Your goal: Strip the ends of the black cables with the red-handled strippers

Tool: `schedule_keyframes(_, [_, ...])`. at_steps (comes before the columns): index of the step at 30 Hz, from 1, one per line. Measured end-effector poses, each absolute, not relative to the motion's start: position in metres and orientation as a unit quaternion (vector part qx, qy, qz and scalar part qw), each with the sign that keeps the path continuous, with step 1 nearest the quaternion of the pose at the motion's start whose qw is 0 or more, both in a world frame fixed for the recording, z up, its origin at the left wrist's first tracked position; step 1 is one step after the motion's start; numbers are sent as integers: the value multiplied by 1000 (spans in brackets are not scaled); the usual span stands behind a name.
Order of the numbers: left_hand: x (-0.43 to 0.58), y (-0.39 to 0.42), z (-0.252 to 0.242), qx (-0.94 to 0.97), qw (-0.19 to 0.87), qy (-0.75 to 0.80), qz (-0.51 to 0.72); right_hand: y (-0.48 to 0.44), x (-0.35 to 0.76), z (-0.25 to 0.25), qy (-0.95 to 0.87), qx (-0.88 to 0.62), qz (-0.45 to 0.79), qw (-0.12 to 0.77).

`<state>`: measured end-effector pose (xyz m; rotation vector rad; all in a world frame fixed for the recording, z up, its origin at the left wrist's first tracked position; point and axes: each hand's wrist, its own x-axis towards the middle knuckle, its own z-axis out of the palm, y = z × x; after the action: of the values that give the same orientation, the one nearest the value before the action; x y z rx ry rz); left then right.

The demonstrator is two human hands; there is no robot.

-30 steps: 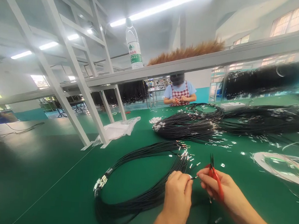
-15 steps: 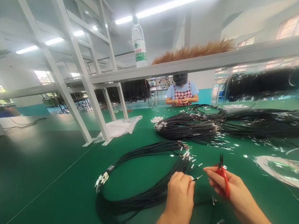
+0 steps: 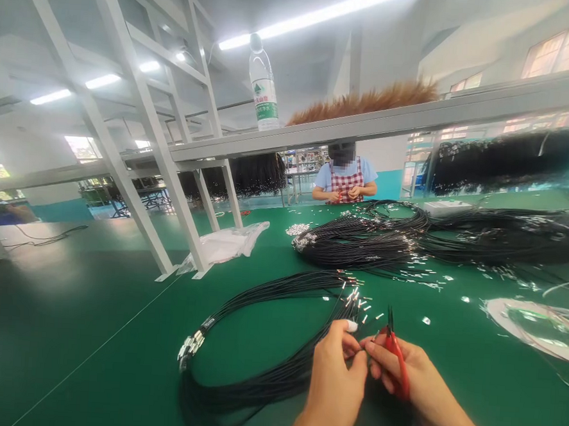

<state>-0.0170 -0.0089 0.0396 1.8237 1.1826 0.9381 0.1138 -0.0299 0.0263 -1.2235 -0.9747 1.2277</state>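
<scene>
Near the green tabletop's (image 3: 89,329) near edge, the left hand (image 3: 335,380) pinches a black cable end (image 3: 360,347); the right hand (image 3: 403,371) grips red-handled pliers (image 3: 396,355), long axis upright, tips pointing toward the far edge.

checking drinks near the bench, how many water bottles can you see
1. The water bottle stands upright on the white shelf rail above the green table, left of centre. Others could be hidden behind the rail.

Red-handled pliers (image 3: 397,364), tips up, beside one black cable end; cable bundle (image 3: 257,340) looped flat on green bench (image 3: 89,329), ferruled ends fanned.
</scene>
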Motion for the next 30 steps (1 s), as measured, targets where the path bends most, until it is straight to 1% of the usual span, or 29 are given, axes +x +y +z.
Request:
schedule_keyframes(3, [-24, -6, 49, 685, 410, 447, 404, -30, 115, 26, -463, -522, 510, 503])
schedule_keyframes(7, [-24, -5, 49, 678, 461, 402, 408, -32, 113, 24, -531, -518, 501, 446])
schedule_keyframes(14, [-22, -3, 45, 659, 492, 382, 421, -33, 112, 24, -555, -522, 499, 412])
schedule_keyframes(21, [-23, 0, 44, 632, 524, 389, 418, -30, 115, 16, -549, -513, 518, 409])
schedule_keyframes(23, [-21, -2, 44, 649, 517, 383, 407, -30, 113, 16, -555, -510, 517, 407])
schedule_keyframes(26, [-17, -5, 42, 671, 473, 400, 408, -31, 109, 18, -549, -515, 518, 406])
schedule_keyframes(30, [-16, -5, 40, 666, 448, 427, 416, -32, 103, 18, -533, -526, 510, 424])
